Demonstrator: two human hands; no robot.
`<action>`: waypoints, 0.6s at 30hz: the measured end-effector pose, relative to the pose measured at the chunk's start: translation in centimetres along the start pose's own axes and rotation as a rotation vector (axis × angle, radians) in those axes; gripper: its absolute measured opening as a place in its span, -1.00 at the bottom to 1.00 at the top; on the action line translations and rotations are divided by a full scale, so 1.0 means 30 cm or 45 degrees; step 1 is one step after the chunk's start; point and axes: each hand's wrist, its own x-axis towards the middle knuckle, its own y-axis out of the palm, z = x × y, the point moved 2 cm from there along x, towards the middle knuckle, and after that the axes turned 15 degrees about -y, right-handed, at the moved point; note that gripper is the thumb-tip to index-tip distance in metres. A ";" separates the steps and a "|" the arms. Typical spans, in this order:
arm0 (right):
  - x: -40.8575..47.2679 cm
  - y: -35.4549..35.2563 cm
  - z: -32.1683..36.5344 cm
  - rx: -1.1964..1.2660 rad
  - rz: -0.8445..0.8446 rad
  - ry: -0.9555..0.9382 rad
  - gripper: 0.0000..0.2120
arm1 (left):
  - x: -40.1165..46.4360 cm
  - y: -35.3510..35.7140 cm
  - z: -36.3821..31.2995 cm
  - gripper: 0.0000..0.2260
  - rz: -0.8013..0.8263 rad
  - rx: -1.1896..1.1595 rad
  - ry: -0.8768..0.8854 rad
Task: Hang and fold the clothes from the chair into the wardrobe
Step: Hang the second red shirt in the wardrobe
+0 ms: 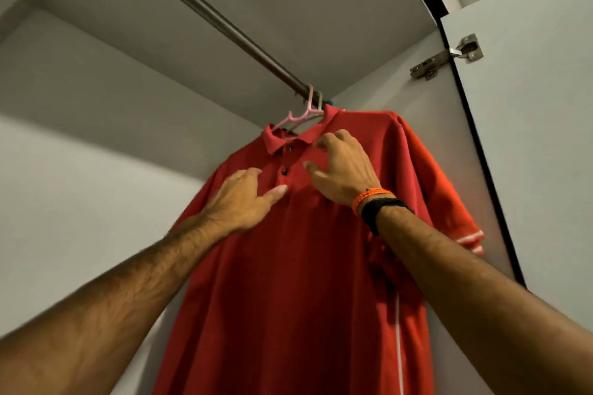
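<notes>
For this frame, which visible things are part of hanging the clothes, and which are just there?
Part of the job:
red polo shirt
pink hanger
wardrobe rail
left hand, touching the shirt front
right hand, at the shirt's chest

Just there:
door hinge
wardrobe door
orange and black wristbands

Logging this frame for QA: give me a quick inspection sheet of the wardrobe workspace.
Surface: no table or shelf seen; wardrobe interior only.
Job's things: red polo shirt hangs on a pink hanger hooked over the rail.
Clutter: a second, pale hanger hook beside the pink one.
Grippers: left hand and right hand rest on the shirt's chest near the placket, fingers loose, gripping nothing.
Cables: nothing seen.
Surroundings: open door with hinge at right.
</notes>
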 end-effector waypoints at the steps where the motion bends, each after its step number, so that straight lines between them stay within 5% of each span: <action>1: -0.035 -0.018 0.016 0.024 0.003 0.022 -0.58 | -0.028 -0.001 0.005 -0.34 0.008 -0.033 -0.003; 9: -0.405 -0.262 0.240 -0.013 0.127 0.154 -0.65 | -0.384 -0.018 -0.011 -0.45 0.176 -0.402 0.041; 18: -0.883 -0.717 0.432 -0.200 0.401 0.524 -0.64 | -0.970 -0.012 -0.198 -0.50 0.638 -0.637 0.116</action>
